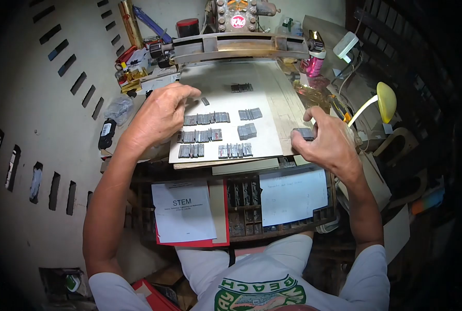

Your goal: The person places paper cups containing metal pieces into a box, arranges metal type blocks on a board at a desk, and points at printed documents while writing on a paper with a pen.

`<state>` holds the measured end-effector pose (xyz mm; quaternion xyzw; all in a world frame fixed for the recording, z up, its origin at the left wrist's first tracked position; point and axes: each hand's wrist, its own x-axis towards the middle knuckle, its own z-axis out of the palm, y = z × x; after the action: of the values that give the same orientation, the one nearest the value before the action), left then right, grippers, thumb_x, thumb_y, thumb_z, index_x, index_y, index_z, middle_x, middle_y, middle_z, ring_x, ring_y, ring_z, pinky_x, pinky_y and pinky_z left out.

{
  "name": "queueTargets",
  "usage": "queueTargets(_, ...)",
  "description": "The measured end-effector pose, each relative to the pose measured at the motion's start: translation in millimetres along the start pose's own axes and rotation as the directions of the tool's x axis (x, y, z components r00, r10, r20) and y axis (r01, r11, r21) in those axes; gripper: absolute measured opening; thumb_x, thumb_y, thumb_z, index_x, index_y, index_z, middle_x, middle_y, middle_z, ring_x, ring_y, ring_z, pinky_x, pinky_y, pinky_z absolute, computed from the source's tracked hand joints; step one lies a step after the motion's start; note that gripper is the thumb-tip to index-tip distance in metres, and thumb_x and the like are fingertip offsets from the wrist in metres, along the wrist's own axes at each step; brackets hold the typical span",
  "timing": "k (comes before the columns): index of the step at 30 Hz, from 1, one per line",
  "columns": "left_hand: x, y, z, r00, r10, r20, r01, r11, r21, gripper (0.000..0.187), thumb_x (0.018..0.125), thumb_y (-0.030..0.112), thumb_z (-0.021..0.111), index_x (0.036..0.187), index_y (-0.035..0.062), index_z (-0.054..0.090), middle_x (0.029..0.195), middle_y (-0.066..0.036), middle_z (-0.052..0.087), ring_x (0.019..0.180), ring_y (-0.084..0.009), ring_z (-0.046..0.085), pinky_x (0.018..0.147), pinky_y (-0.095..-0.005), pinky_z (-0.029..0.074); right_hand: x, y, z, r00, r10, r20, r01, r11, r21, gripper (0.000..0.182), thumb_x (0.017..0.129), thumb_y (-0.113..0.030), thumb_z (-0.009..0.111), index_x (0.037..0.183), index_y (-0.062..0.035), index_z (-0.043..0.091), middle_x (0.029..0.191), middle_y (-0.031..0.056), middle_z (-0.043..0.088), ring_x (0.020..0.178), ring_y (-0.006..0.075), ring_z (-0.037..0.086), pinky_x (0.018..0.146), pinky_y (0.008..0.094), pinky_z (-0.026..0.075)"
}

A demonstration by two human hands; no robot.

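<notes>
My right hand (332, 144) grips a dark block (304, 134) between thumb and fingers, at the right near edge of the pale board (268, 103). My left hand (158, 115) hovers over the board's left side, index finger just beside a small dark piece (205, 101); I cannot tell whether those fingers are closed. Rows of dark blocks (206, 118) lie nearer me, and another dark cluster (242, 88) sits farther off. Nearest, a STEM sheet (183, 217) lies left of a handwritten sheet (293, 199).
</notes>
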<state>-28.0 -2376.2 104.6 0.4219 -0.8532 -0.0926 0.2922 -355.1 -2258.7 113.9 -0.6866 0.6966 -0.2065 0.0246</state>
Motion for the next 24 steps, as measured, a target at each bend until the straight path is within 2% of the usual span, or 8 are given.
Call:
queueTargets(3,-1,-10,-2,0.999,-0.054,0.004,0.054,0.998,-0.01,0.034,0.09,-0.008,0.056,0.119,-0.0032,0.074,0.114,-0.016,0.076,0.085,-0.0258,0.072,0.08,-0.0381,0.06,0,-3,-2,1.0,0.031,0.005,-0.031,0.999,0.013,0.049,0.082,-0.033,0.071,0.104,0.0092,0.062,0.076,0.0223,0.068,0.065,0.0329,0.061,0.065,0.0427,0.053)
queueTargets(9,1,-5,-6,0.989,-0.141,0.055,0.143,0.989,-0.043,0.033,0.091,-0.001,0.06,0.122,-0.0031,0.073,0.114,-0.015,0.077,0.086,-0.0251,0.073,0.08,-0.0364,0.06,14,-4,-1,0.999,0.016,0.049,-0.016,1.0,-0.015,0.048,0.08,-0.032,0.07,0.103,0.0091,0.061,0.078,0.0208,0.069,0.069,0.0323,0.062,0.066,0.0429,0.053)
queueTargets(13,11,-4,1,0.974,-0.209,0.086,0.216,0.973,-0.078,0.036,0.091,0.007,0.067,0.125,-0.0014,0.073,0.114,-0.014,0.078,0.087,-0.0246,0.074,0.081,-0.0347,0.06,48,-20,0,0.997,-0.029,0.073,0.015,0.983,0.185,0.05,0.078,-0.031,0.067,0.107,0.0088,0.063,0.079,0.018,0.07,0.069,0.0314,0.062,0.065,0.0427,0.053)
queueTargets(16,17,-8,5,0.968,-0.227,0.11,0.239,0.965,-0.11,0.038,0.089,0.009,0.068,0.125,-0.002,0.073,0.113,-0.014,0.078,0.088,-0.024,0.074,0.081,-0.0337,0.06,79,-50,15,0.995,-0.094,0.014,0.09,0.98,0.175,0.055,0.074,-0.031,0.066,0.111,0.0091,0.065,0.081,0.0169,0.072,0.07,0.0293,0.063,0.064,0.0413,0.054)
queueTargets(19,23,-7,6,0.962,-0.24,0.128,0.258,0.955,-0.148,0.04,0.088,0.011,0.07,0.126,-0.0026,0.073,0.112,-0.015,0.078,0.088,-0.0233,0.074,0.081,-0.0328,0.06,98,-76,24,0.994,-0.092,0.057,0.085,0.989,0.118,0.057,0.073,-0.033,0.066,0.109,0.0108,0.069,0.081,0.0196,0.073,0.07,0.0301,0.066,0.064,0.0433,0.057)
queueTargets(23,28,-8,6,0.954,-0.232,0.191,0.276,0.928,-0.252,0.037,0.09,0.006,0.074,0.125,-0.0063,0.071,0.1,-0.013,0.075,0.082,-0.0173,0.07,0.074,-0.0284,0.059,112,-94,36,0.981,-0.056,0.186,0.073,0.994,-0.086,0.054,0.074,-0.033,0.065,0.103,0.0117,0.072,0.082,0.0222,0.074,0.069,0.0328,0.068,0.066,0.046,0.058)
queueTargets(24,30,-10,6,0.953,-0.233,0.192,0.278,0.926,-0.254,0.037,0.09,0.006,0.074,0.125,-0.0063,0.071,0.1,-0.013,0.075,0.082,-0.0173,0.07,0.074,-0.0284,0.059,113,-99,38,0.98,-0.056,0.189,0.074,0.993,-0.087,0.054,0.074,-0.033,0.065,0.103,0.0117,0.072,0.082,0.0222,0.074,0.069,0.0328,0.068,0.066,0.046,0.058)
